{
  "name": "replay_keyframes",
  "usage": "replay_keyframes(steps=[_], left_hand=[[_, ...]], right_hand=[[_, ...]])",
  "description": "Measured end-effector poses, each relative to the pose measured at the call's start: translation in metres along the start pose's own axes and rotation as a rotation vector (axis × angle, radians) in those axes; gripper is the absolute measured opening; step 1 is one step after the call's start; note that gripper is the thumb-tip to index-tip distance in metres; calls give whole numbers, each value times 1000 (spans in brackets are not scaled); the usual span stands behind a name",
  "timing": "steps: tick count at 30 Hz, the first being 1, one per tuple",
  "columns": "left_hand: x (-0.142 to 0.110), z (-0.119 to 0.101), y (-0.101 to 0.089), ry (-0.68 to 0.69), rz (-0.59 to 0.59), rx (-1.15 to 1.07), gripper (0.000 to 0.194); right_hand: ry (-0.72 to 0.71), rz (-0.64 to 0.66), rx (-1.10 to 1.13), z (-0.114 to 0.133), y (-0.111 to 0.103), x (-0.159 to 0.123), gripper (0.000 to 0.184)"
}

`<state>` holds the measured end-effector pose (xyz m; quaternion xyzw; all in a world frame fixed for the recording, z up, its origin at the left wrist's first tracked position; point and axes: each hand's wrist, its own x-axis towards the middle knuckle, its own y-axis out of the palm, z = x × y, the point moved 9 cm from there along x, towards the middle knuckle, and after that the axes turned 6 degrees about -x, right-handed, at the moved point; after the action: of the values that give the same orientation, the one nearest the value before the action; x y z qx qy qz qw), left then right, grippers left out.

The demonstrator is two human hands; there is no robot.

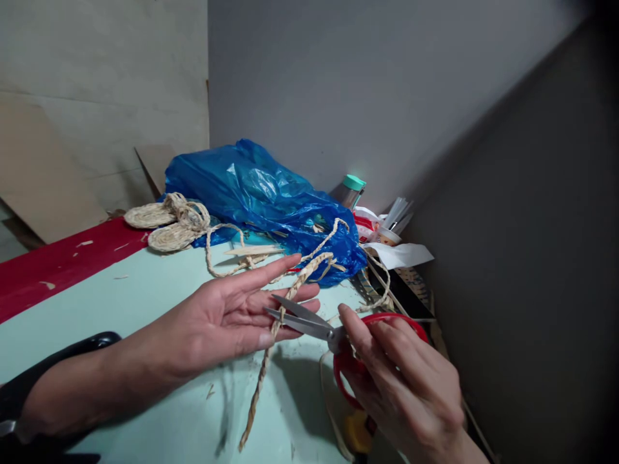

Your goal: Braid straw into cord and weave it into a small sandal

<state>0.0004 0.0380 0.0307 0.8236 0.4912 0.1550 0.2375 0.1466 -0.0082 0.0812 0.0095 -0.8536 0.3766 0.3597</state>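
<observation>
A braided straw cord (300, 277) crosses the fingers of my left hand (232, 316), its tail (255, 406) hanging down over the table. The left fingers are stretched out, while the thumb pinches the cord against them from the near side. In my right hand (406, 374) is a pair of scissors (309, 321) with red handles, the fingers wrapped through the loops. The scissors' blades are parted, one on each side of the cord close to the left thumb. Part of the red handles is hidden behind the right fingers.
Behind my hands lies a blue plastic bag (251, 180). Two woven straw slippers (176, 235) rest at the left, near a red cloth (62, 267). A green-lidded bottle (353, 187) and white paper (401, 253) stand by the wall. Straw scraps dot the pale table (164, 309).
</observation>
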Motion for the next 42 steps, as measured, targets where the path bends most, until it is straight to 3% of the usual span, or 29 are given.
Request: replay_keyframes(steps=[5,10,14,16,19,22,26,28,31,33,35,39,42], left_hand=[[0,0,-2,8,-58,-17,66],[1,1,-1,-15,-44,-3,70],[1,5,3,-52,-8,-22,71],[1,4,5,-34,10,-45,62],[1,5,2,-7,-17,-9,33],[-1,6,-8,-3,-118,97,13],[-4,0,-15,11,-221,347,12],[-5,-6,-11,34,-227,539,14],[-1,-3,8,27,-78,781,19],[0,10,21,-47,77,882,20],[-1,21,25,-130,145,917,19],[-6,41,20,-344,133,612,25],[-10,46,27,-410,152,417,31]], right_hand=[[50,0,28,-3,1,-5,40],[47,-12,80,-3,1,-7,52],[173,-44,107,-13,3,-7,44],[310,-100,168,-23,2,-8,40],[546,-164,354,-37,5,-13,32],[829,-105,647,-48,24,-24,21],[1336,17,1135,-50,63,-52,43],[1450,1,1348,-46,74,-57,55],[1442,-31,1499,-46,78,-54,58],[1412,-34,1497,-48,77,-51,57],[1395,-52,1469,-50,76,-50,58],[1295,-102,1386,-51,67,-40,54],[1199,-135,1348,-47,59,-31,52]])
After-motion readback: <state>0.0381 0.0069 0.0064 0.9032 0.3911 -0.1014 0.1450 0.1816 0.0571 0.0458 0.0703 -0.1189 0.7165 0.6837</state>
